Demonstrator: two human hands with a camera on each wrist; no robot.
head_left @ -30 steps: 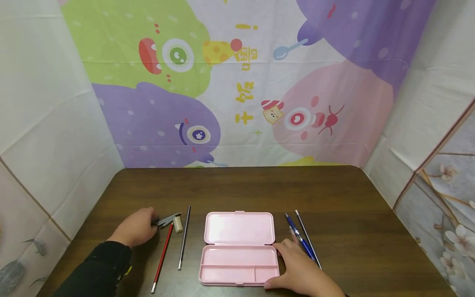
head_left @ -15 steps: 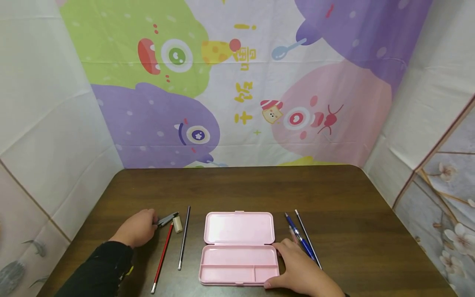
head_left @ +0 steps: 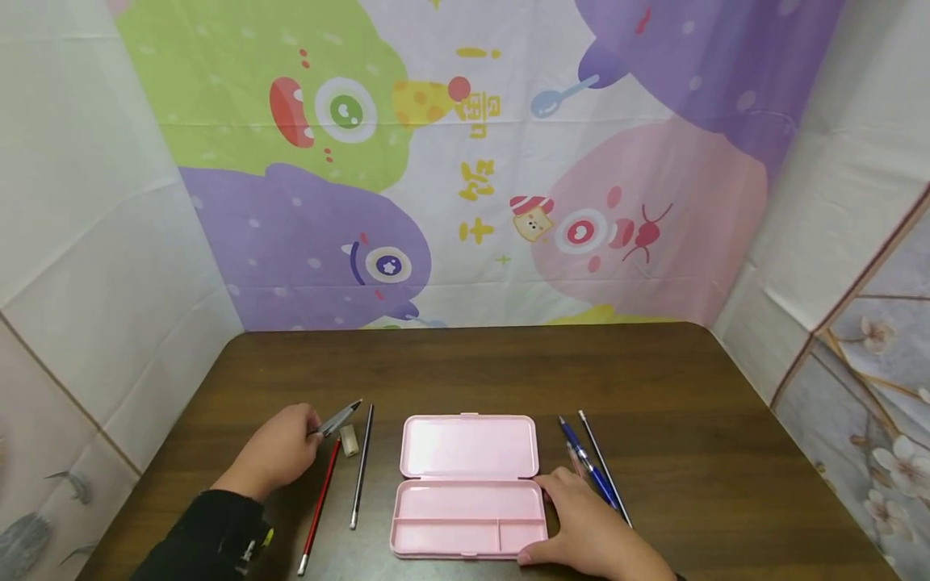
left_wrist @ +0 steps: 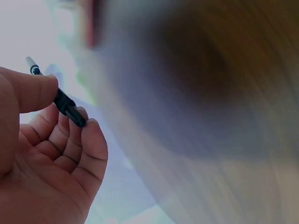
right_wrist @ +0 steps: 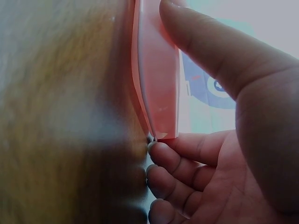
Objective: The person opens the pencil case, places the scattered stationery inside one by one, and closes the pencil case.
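Note:
My left hand [head_left: 279,452] pinches a slim grey and black drawing compass [head_left: 339,418] between thumb and fingertips, its pointed end aimed up and right. In the left wrist view the black head of the compass [left_wrist: 65,102] shows between the thumb and the curled fingers. Below its tip lie a pale eraser [head_left: 349,440] and a red pencil [head_left: 320,507]. A pink pencil case [head_left: 468,500] lies with its lid up flat behind it, its compartments bare. My right hand [head_left: 592,524] grips the case's right end, thumb at the front corner and fingers at the back.
A dark pencil [head_left: 362,468] lies between the red pencil and the case. Right of the case are a blue pen [head_left: 587,461], a dark pencil with a white end [head_left: 605,468] and a small pinkish stick partly hidden by my hand. A patterned cloth [head_left: 479,161] hangs behind the table [head_left: 465,363].
My left hand has picked the compass up from beside the eraser and moved slightly right, tilting its tip up. The right hand and the case have stayed in place.

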